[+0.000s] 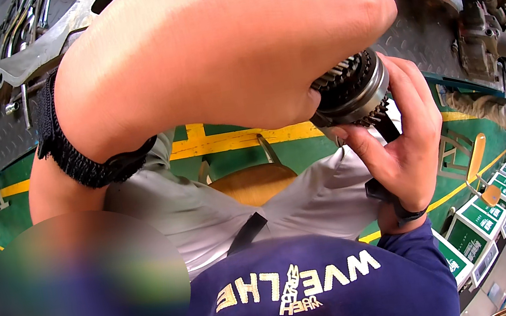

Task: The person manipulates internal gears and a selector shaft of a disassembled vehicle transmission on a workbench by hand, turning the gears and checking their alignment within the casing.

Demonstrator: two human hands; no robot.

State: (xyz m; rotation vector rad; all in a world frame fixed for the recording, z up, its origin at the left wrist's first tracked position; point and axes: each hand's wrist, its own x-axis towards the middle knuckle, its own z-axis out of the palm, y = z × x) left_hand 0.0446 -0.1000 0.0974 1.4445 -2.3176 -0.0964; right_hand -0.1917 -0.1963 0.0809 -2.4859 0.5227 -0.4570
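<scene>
A steel gear assembly point(358, 91), with toothed rings and a smooth collar, is held up above my lap, tilted, at the bench's near edge. My right hand point(411, 129) wraps its right side, thumb underneath and fingers behind. Very close to the camera, my left hand point(313, 36) reaches across from the left and covers the assembly's upper left part. Its thumb tip presses near the gear teeth, while its other fingers are mostly hidden behind the hand. A black band point(76, 149) circles my left wrist.
On the dark textured bench point(5, 141) lie several wrenches point(24, 29) and a grey metal casting point(38, 56) at far left. Greasy machine parts point(482, 39) sit at far right. Below are a wooden stool seat point(251, 185), a chair point(478, 159) and green-white boxes point(475, 225). People stand at both sides.
</scene>
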